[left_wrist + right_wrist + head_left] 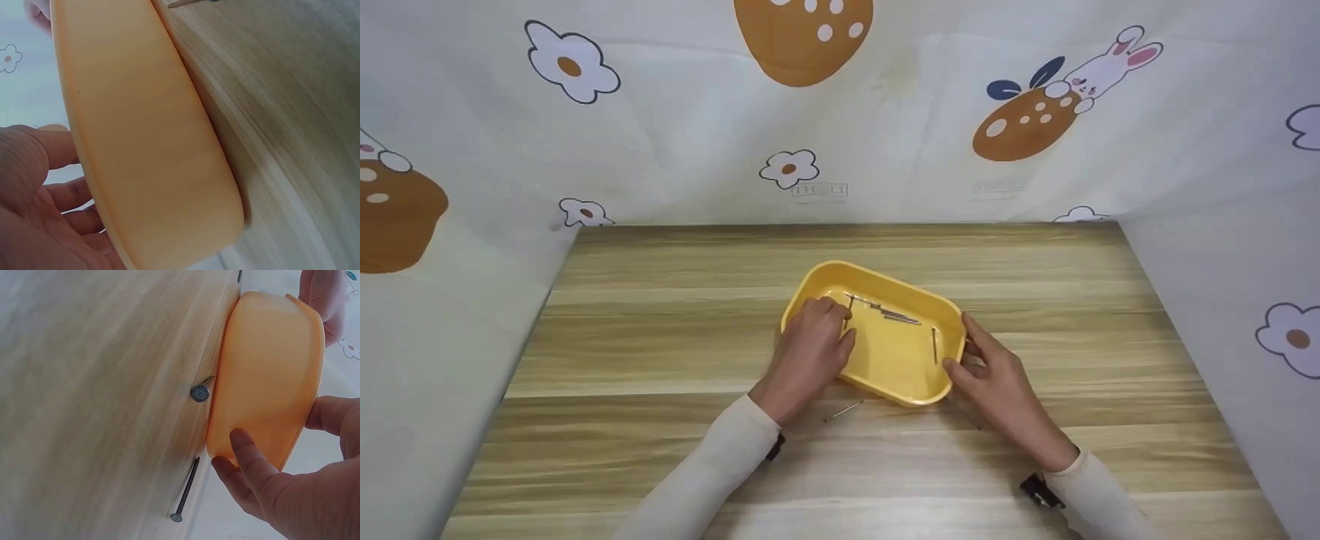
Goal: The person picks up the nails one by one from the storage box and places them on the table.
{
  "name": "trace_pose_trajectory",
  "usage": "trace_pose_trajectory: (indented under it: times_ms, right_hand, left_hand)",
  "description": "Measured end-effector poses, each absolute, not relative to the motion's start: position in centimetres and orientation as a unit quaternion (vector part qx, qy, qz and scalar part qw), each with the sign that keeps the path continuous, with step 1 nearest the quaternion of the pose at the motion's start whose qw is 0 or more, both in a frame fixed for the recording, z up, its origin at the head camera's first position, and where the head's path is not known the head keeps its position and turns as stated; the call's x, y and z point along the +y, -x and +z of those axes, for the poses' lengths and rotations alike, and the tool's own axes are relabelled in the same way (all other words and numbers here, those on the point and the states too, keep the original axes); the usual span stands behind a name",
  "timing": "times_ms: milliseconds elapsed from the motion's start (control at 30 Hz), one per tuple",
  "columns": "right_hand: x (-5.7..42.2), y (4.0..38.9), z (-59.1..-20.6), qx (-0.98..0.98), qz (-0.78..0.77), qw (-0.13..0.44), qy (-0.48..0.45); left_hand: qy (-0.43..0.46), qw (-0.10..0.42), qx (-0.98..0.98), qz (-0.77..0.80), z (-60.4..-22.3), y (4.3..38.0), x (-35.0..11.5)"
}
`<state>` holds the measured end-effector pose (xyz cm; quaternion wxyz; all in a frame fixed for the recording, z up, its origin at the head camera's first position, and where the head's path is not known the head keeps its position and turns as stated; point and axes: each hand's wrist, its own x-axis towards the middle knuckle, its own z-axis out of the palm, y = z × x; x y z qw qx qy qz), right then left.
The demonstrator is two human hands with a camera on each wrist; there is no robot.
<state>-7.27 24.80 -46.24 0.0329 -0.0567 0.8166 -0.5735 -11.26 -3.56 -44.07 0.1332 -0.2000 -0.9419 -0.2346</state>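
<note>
A yellow plastic tray sits slightly askew on the table. My left hand reaches over its left side, and its thumb and fingers pinch a nail that stands steeply inside. My right hand grips the tray's right end, thumb at the rim and fingers against the outer wall. Several loose nails lie along the tray's far side, and one nail lies near its right end. In the left wrist view, the tray wall hides the left fingertips.
On the wooden table, a nail lies just in front of the tray. The right wrist view shows one nail beside the tray wall and another nail nearer the hand. Patterned cloth encloses the table's back and sides.
</note>
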Motion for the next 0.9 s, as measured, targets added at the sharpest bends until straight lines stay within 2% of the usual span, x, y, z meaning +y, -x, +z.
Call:
trace_pose_trajectory:
  times_ms: [267,900]
  right_hand:
    - [24.7,7.4,-46.3,0.818,-0.572,0.031,0.057]
    - [24.9,7.2,-46.2,0.816,-0.573,0.027,0.065]
  left_hand:
    - [0.191,0.118,-0.949,-0.22,-44.4,11.9,-3.3]
    - [0.19,0.132,-0.957,-0.175,-45.1,12.8,-2.8]
